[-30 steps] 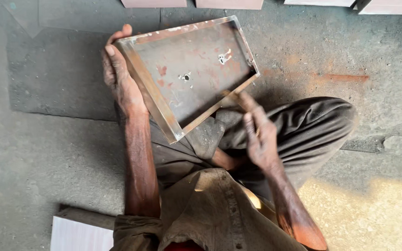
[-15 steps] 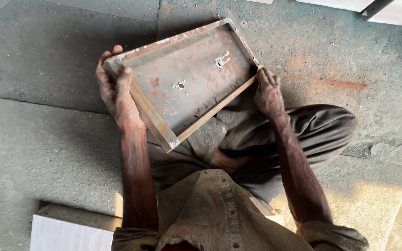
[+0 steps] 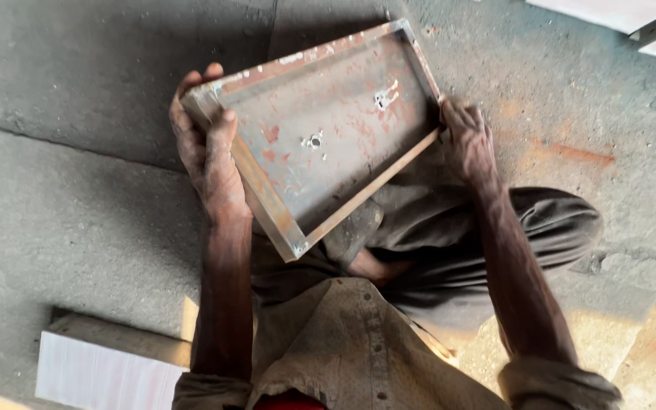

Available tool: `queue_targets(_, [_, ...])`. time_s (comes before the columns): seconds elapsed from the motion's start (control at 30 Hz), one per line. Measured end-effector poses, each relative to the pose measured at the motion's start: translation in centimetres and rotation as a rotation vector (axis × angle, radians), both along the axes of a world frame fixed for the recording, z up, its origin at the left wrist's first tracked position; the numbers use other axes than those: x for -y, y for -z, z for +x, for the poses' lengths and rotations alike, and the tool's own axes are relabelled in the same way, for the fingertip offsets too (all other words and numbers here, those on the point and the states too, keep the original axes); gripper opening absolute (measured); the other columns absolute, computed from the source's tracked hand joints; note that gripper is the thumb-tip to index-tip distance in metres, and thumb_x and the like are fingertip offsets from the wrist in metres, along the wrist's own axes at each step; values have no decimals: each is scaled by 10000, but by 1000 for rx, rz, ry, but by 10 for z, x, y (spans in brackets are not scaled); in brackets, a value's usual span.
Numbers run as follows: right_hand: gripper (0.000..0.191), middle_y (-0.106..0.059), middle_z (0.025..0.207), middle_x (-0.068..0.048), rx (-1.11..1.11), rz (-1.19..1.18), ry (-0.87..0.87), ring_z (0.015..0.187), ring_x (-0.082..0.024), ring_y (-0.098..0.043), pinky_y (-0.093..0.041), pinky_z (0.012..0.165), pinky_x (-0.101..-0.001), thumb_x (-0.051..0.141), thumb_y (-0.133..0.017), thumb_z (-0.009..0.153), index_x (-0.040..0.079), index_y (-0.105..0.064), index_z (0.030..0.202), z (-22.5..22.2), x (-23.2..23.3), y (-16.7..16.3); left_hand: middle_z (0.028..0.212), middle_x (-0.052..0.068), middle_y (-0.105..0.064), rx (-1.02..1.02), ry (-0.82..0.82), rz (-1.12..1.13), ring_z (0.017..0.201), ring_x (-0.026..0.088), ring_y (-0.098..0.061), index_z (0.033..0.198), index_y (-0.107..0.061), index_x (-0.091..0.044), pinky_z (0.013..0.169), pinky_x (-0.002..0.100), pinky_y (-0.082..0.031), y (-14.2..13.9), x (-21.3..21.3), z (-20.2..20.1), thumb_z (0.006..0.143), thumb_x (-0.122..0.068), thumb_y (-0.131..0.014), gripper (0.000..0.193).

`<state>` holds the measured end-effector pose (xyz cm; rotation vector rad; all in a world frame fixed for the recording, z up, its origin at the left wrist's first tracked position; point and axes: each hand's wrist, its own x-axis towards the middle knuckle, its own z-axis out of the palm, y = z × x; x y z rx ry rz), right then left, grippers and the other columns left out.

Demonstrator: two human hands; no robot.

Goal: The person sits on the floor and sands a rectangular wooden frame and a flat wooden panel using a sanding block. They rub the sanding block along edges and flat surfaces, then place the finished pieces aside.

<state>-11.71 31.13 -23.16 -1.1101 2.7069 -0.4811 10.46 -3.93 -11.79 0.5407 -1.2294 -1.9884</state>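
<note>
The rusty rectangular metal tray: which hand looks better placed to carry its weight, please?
Probably the left hand: it wraps a corner of the rusty rectangular metal tray, thumb over the rim. The right hand only grips the far edge.

The right hand (image 3: 466,143) is smeared with blur where it meets the rusty metal tray (image 3: 320,129), its fingers probably curled under the rim out of sight, while the white board (image 3: 100,376) at seven o'clock is cut off by the bottom edge.
</note>
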Motion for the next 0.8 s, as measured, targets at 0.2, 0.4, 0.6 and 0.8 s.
queue_targets(0.2, [487,-639,1458,-197,102,42,0,1218,-375,-575,-496,1040,-487,46,-552,1007,-33,-569,1488,2,-12,1,1496,89,-570,86,-6,-13,1371,183,-507,1505,-452,-81,1230,389,-430,1,2,3,1044,-119,-734,542])
queue_targets(0.4, [412,-631,1435,-238,45,-8,-79,1278,-323,-657,-485,1180,-483,57,-513,1104,-73,-559,1492,-6,-17,14,1497,101,-570,55,3,-18,1392,186,-497,1511,-446,-64,1258,395,-408,13,6,4,1049,-138,-758,563])
queue_targets(0.6, [482,-621,1450,-261,59,-59,-104,1311,-392,-588,-493,1111,-525,-26,-524,990,-69,-582,1467,-6,-18,2,1483,94,-555,59,5,-88,1417,187,-491,1543,-445,-72,1274,398,-409,4,4,2,1079,-153,-745,559])
queue_targets(0.8, [532,-603,1507,-226,-4,-61,-155,1354,-370,-599,-436,1194,-547,-55,-492,995,-51,-557,1523,-10,-21,6,1459,115,-547,88,15,-69,1408,223,-499,1551,-400,-67,1269,438,-454,20,11,8,1070,-140,-723,583])
